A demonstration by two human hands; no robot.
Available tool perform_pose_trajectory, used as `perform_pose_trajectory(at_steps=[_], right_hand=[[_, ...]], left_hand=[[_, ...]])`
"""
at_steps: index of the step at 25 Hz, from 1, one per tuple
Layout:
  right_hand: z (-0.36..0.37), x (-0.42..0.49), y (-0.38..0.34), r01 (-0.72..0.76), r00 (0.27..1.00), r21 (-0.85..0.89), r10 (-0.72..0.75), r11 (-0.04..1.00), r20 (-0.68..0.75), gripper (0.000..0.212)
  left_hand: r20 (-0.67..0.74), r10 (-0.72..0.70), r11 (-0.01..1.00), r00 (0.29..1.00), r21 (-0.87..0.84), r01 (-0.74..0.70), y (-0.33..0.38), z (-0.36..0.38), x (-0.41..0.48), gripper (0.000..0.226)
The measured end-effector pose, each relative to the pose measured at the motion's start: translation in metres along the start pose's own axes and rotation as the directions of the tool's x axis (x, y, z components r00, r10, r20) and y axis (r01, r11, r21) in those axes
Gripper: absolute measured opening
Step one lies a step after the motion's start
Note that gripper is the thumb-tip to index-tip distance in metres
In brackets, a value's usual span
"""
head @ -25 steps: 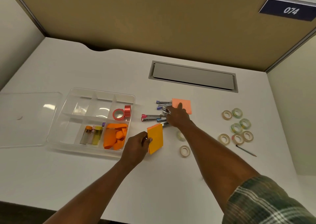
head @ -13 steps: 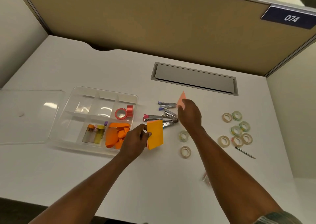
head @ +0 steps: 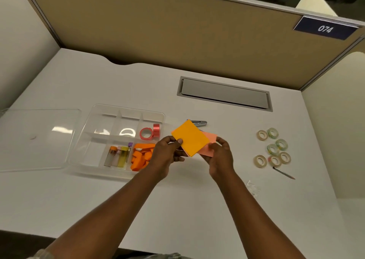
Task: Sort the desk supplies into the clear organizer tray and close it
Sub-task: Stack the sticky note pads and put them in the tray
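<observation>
now the left grip (head: pixel 167 152) pinches a flat rectangular orange pad (head: pixel 190 138), the right grip (head: pixel 219 157) a pink pad (head: pixel 207 150).

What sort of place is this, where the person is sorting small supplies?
Most likely an office cubicle. A tan partition wall stands behind the white desk, a dark number plate reading 074 is fixed near the wall's top, and a grey cable hatch is set into the desktop.
</observation>
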State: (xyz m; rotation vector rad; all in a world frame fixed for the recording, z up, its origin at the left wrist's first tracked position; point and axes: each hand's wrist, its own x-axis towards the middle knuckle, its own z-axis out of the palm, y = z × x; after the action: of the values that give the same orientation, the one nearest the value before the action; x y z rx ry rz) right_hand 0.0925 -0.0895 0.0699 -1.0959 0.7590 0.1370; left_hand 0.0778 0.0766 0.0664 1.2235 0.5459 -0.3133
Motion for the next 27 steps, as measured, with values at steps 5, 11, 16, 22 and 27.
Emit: perform_pose_trajectory(at_steps=[5, 11, 16, 22, 27], right_hand=[[0.015, -0.032, 0.026, -0.142, 0.99, 0.26, 0.141, 0.955, 0.021, 0.019], [0.018, -0.049, 0.037, -0.211, 0.978, 0.39, 0.192, 0.896, 0.087, 0.017], [0.002, -0.053, 0.05, -0.022, 1.0, -0.028, 0.023, 0.999, 0.013, 0.024], [-0.042, -0.044, 0.064, 0.507, 0.822, -0.778, -0.481, 0.372, 0.305, 0.017], [-0.058, -0.04, 0.08, 0.423, 0.863, -0.837, -0.435, 0.346, 0.257, 0.015]], left_hand=[[-0.111, 0.0, 0.988, 0.994, 0.155, 0.017, -0.01, 0.0, -0.006, 0.017], [-0.169, -0.018, 0.957, 0.985, 0.281, 0.065, -0.016, -0.004, -0.011, 0.025], [-0.121, 0.026, 0.96, 0.992, 0.28, 0.008, -0.018, -0.011, -0.01, 0.011], [0.032, 0.305, 0.691, 0.952, 0.68, -0.244, -0.034, -0.02, -0.015, 0.018], [0.145, 0.391, 0.518, 0.909, 0.782, -0.347, -0.061, -0.019, -0.024, 0.011]])
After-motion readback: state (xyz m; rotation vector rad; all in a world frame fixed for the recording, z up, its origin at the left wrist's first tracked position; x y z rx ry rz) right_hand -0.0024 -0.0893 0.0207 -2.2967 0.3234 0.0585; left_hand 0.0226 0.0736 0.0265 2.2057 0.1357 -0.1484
